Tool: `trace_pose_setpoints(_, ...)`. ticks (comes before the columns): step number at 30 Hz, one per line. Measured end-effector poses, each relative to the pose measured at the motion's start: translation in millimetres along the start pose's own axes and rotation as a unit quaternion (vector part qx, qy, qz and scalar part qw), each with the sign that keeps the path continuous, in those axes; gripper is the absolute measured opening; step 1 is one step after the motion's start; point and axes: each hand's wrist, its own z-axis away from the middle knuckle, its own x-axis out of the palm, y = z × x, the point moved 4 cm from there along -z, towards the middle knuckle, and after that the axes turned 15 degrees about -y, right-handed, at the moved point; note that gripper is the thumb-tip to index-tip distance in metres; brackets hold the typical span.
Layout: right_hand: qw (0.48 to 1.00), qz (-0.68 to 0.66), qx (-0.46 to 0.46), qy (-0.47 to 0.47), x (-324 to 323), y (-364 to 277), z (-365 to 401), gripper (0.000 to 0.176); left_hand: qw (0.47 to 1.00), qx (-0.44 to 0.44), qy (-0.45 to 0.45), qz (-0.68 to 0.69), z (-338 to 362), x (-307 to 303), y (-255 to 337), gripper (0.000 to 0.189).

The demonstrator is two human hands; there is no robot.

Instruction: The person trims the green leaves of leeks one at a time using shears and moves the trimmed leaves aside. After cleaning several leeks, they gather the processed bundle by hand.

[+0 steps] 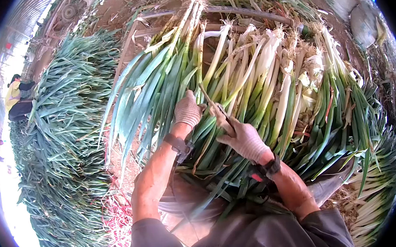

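Observation:
Long green onions (267, 68) lie side by side across a low rack, roots at the far side and leaves toward me. My left hand (188, 109), in a striped knit glove, is closed at the leaves of one green onion (200, 63). To its right, my gloved right hand (246, 142) is closed around a narrow, brownish, blade-like thing (220, 113), whose exact kind I cannot make out. Its far end points toward the onion stalk by my left hand. A spread of intact blue-green leaves (149, 81) lies left of my left hand.
A large heap of green onions (71, 146) fills the left side. Red strips (118, 225) lie on the ground beside it. Another person (18, 97) is at the far left. More onions (373, 203) lie at lower right; sacks (363, 22) stand at upper right.

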Motion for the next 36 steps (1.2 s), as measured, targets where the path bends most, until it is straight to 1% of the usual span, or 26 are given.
trace_pose_setpoints(2,1.0,0.012,0.002,0.001,-8.5,-7.3,-15.7,0.053,1.0,-0.009,-0.009,-0.01,3.9,-4.0,4.7,0.055)
trace_pose_setpoints(5,0.999,0.027,-0.007,0.041,-13.1,-6.6,-36.3,0.054,1.0,-0.006,0.011,0.006,0.7,-1.4,1.7,0.055)
trace_pose_setpoints(6,0.999,0.02,0.01,0.033,-17.5,-12.0,-37.2,0.054,1.0,-0.014,0.001,0.009,-2.6,-2.4,0.6,0.054)
trace_pose_setpoints(9,0.999,0.01,0.025,0.029,-17.6,-10.2,-36.5,0.055,1.0,-0.006,0.003,0.014,-3.8,-4.6,-1.1,0.055)
trace_pose_setpoints(14,1.0,-0.001,0.029,0.011,-7.8,-1.8,-26.7,0.054,1.0,-0.017,-0.02,-0.003,-6.9,-0.5,-0.5,0.054)
trace_pose_setpoints(15,0.999,0.001,0.028,0.017,-11.9,-4.1,-30.1,0.053,1.0,-0.004,-0.013,-0.001,-7.9,1.5,-1.9,0.054)
trace_pose_setpoints(17,0.999,0.004,0.027,0.031,-24.6,-11.6,-40.9,0.049,1.0,0.026,0.002,0.0,-8.7,5.0,-3.7,0.054)
trace_pose_setpoints(20,0.998,0.014,0.04,0.039,-42.4,-13.1,-65.3,0.052,1.0,-0.012,-0.016,-0.003,-3.6,-3.0,3.0,0.054)
trace_pose_setpoints(21,0.998,0.023,0.043,0.046,-49.4,-14.7,-71.6,0.052,1.0,-0.014,-0.02,-0.001,-3.7,-3.2,3.6,0.053)
trace_pose_setpoints(22,0.998,0.02,0.015,0.062,-52.9,-11.0,-81.0,0.055,1.0,-0.016,-0.025,0.002,-3.6,-2.5,4.2,0.052)
trace_pose_setpoints(25,0.997,0.031,0.039,0.064,-65.6,-7.8,-103.1,0.057,0.999,-0.015,-0.03,0.002,-4.9,1.1,3.4,0.052)
trace_pose_setpoints(27,0.997,0.033,0.037,0.067,-71.7,-5.4,-115.0,0.06,0.999,-0.02,-0.036,0.001,-6.4,2.5,3.9,0.052)
trace_pose_setpoints(29,0.996,0.042,0.033,0.066,-76.9,-2.5,-130.0,0.061,0.999,-0.027,-0.042,-0.003,-6.0,1.5,4.8,0.055)
trace_pose_setpoints(30,0.996,0.043,0.047,0.062,-81.6,-3.1,-137.9,0.064,0.999,-0.027,-0.042,0.004,-5.5,1.9,4.3,0.057)
trace_pose_setpoints(33,0.995,0.053,0.014,0.083,-95.0,-4.0,-155.0,0.061,0.999,-0.022,-0.04,0.016,-5.3,3.8,3.5,0.06)
trace_pose_setpoints(34,0.994,0.072,0.042,0.077,-99.5,-2.6,-166.2,0.06,0.999,-0.021,-0.039,0.018,-4.7,4.2,4.6,0.06)
trace_pose_setpoints(36,0.993,0.076,0.023,0.091,-107.3,-1.4,-179.9,0.063,0.999,-0.015,-0.038,0.029,-3.9,4.7,5.5,0.06)
